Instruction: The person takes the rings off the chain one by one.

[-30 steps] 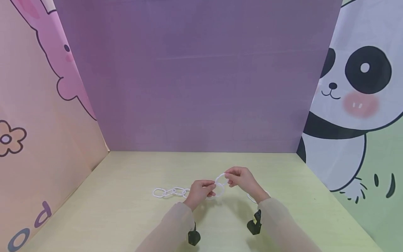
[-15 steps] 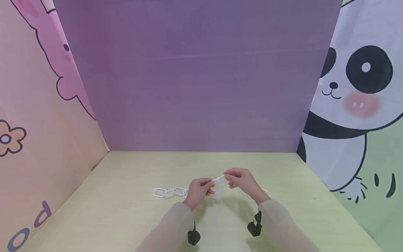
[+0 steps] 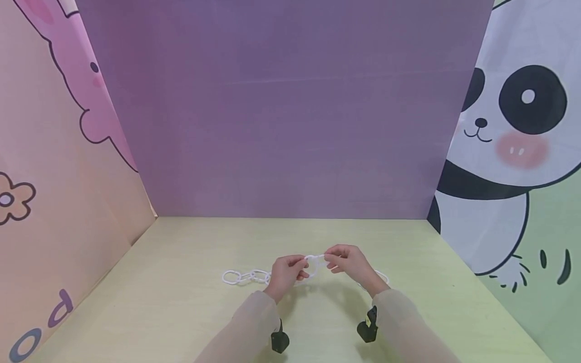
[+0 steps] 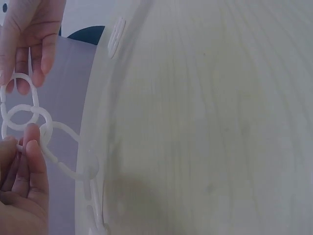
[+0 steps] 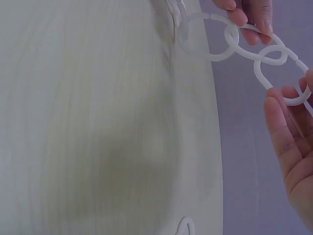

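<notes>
In the head view my left hand [image 3: 286, 275] pinches a white plastic chain link [image 5: 244, 53] between thumb and fingers. Facing it, my right hand [image 3: 347, 258] grips another white link [image 5: 260, 77] by its far end. In both wrist views these two links pass through each other, held above the table. From the left hand's link hangs a further link [image 5: 215, 58], which runs down to the rest of the white chain [image 3: 245, 277] lying left of the left hand. The right fingertips [image 5: 275, 95] hide part of their link.
White loose links [image 3: 383, 275] lie on the table beside the right wrist, partly covered by the forearm. The pale wooden table [image 3: 190, 312] ends at a purple back panel [image 3: 290, 126]. Printed cartoon walls stand at both sides, with a panda [image 3: 522, 166] on the right.
The right hand has lowered slightly, and the left hand has shifted a little up and left. Between them, the right hand's link has tipped from a raised arc to nearly level.
</notes>
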Action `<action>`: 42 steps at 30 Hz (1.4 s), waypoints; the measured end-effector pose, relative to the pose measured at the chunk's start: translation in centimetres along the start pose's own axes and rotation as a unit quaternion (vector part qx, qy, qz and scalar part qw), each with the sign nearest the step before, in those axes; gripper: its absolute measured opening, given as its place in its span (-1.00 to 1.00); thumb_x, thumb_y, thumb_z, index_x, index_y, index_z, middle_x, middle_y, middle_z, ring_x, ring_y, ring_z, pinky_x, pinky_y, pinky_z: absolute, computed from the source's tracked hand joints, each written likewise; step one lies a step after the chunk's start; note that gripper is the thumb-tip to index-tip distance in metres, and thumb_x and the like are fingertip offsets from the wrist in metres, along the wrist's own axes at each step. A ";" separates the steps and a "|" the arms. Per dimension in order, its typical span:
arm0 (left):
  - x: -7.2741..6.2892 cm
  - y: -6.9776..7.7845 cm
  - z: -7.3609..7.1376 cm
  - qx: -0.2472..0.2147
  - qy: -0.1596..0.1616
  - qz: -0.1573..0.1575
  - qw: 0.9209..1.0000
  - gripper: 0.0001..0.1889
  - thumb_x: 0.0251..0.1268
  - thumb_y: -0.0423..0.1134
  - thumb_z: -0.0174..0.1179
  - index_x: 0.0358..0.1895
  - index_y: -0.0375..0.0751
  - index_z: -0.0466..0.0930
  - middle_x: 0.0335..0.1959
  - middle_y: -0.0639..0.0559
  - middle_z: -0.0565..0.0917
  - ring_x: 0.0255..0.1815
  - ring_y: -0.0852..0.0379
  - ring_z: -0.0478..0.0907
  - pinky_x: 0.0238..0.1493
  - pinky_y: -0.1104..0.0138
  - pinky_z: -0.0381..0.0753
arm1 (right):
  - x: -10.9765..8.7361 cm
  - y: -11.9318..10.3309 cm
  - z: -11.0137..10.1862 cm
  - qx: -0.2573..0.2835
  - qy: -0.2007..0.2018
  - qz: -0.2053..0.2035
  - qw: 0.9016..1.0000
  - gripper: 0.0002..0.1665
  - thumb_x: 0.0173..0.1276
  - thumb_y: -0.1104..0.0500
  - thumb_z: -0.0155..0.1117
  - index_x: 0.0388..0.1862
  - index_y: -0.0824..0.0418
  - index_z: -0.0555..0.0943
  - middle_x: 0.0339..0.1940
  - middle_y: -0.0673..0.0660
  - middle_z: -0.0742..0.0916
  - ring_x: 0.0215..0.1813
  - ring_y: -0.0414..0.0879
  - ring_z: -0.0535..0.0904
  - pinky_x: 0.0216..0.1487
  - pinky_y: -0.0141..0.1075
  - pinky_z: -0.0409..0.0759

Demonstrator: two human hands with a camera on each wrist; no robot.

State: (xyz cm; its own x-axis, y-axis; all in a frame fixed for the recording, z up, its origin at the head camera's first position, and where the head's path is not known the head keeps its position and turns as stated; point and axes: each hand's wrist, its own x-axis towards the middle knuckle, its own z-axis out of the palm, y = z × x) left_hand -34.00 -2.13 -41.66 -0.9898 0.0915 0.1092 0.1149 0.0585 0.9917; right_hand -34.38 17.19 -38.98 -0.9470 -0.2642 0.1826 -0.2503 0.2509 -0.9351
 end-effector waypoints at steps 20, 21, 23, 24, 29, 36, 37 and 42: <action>0.2 0.0 0.2 -0.016 0.028 0.002 0.999 -0.78 0.28 -0.37 0.13 -0.10 -0.44 0.59 -0.40 -0.06 0.64 -0.55 0.20 0.59 -0.46 0.44 0.57 | -0.2 0.7 0.6 -0.002 -0.015 0.001 1.000 -0.71 0.30 0.26 0.20 -0.18 0.54 0.53 -0.29 0.41 0.64 -0.28 0.11 0.62 -0.26 -0.16 0.62; 0.2 0.0 0.2 -0.015 0.028 0.004 0.999 -0.78 0.28 -0.36 0.13 -0.09 -0.44 0.58 -0.39 -0.06 0.64 -0.55 0.20 0.59 -0.46 0.44 0.58 | -0.2 0.8 0.6 -0.002 -0.016 0.002 1.000 -0.71 0.30 0.27 0.20 -0.18 0.54 0.53 -0.28 0.41 0.64 -0.28 0.11 0.63 -0.27 -0.16 0.62; 0.2 0.0 0.2 -0.017 0.028 0.003 0.999 -0.78 0.28 -0.36 0.13 -0.09 -0.43 0.58 -0.38 -0.08 0.65 -0.54 0.20 0.59 -0.45 0.44 0.58 | -0.2 0.8 0.6 -0.002 -0.017 0.004 1.000 -0.71 0.30 0.26 0.20 -0.19 0.54 0.53 -0.27 0.42 0.64 -0.29 0.10 0.63 -0.27 -0.17 0.62; 0.2 0.0 0.2 -0.017 0.029 0.003 0.999 -0.78 0.28 -0.36 0.13 -0.09 -0.43 0.58 -0.38 -0.09 0.65 -0.54 0.19 0.59 -0.45 0.43 0.58 | -0.2 0.9 0.7 -0.002 -0.018 0.005 1.000 -0.70 0.30 0.26 0.20 -0.19 0.55 0.52 -0.27 0.42 0.64 -0.29 0.10 0.64 -0.27 -0.18 0.62; 0.3 0.0 0.3 -0.020 0.030 0.003 0.999 -0.75 0.29 -0.35 0.13 -0.05 -0.45 0.56 -0.35 -0.11 0.65 -0.53 0.20 0.59 -0.44 0.43 0.58 | -0.4 1.0 0.8 0.002 -0.022 0.009 1.000 -0.68 0.29 0.25 0.22 -0.15 0.54 0.53 -0.28 0.37 0.65 -0.28 0.10 0.64 -0.25 -0.19 0.62; 0.0 0.3 0.3 -0.022 0.026 0.006 0.999 -0.73 0.29 -0.36 0.12 -0.04 -0.50 0.53 -0.35 -0.13 0.65 -0.53 0.20 0.59 -0.45 0.45 0.57 | -0.5 1.1 0.9 0.007 -0.037 0.005 0.999 -0.64 0.33 0.25 0.16 -0.02 0.53 0.52 -0.24 0.37 0.66 -0.27 0.17 0.62 -0.23 -0.16 0.61; -0.1 0.3 0.3 -0.021 0.026 0.008 0.999 -0.73 0.29 -0.36 0.12 -0.04 -0.51 0.53 -0.35 -0.13 0.65 -0.53 0.20 0.59 -0.45 0.45 0.57 | -0.5 1.1 0.9 0.007 -0.043 0.003 0.999 -0.63 0.34 0.26 0.14 -0.01 0.54 0.51 -0.22 0.39 0.65 -0.26 0.18 0.62 -0.22 -0.15 0.61; -0.2 0.4 0.4 -0.018 0.025 0.015 0.999 -0.74 0.29 -0.37 0.11 -0.05 -0.50 0.54 -0.36 -0.11 0.65 -0.53 0.19 0.59 -0.45 0.45 0.57 | -0.6 1.2 1.1 0.011 -0.063 -0.002 0.998 -0.62 0.38 0.28 0.07 0.03 0.58 0.46 -0.17 0.39 0.63 -0.24 0.16 0.61 -0.21 -0.10 0.60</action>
State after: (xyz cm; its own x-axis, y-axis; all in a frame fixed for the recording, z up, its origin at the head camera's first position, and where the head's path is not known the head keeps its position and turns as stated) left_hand -33.70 -1.75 -41.30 -0.9890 0.0428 0.1419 0.1429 0.0203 0.9895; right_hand -33.92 16.60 -40.51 -0.9128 -0.3805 0.1481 -0.2482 0.2291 -0.9412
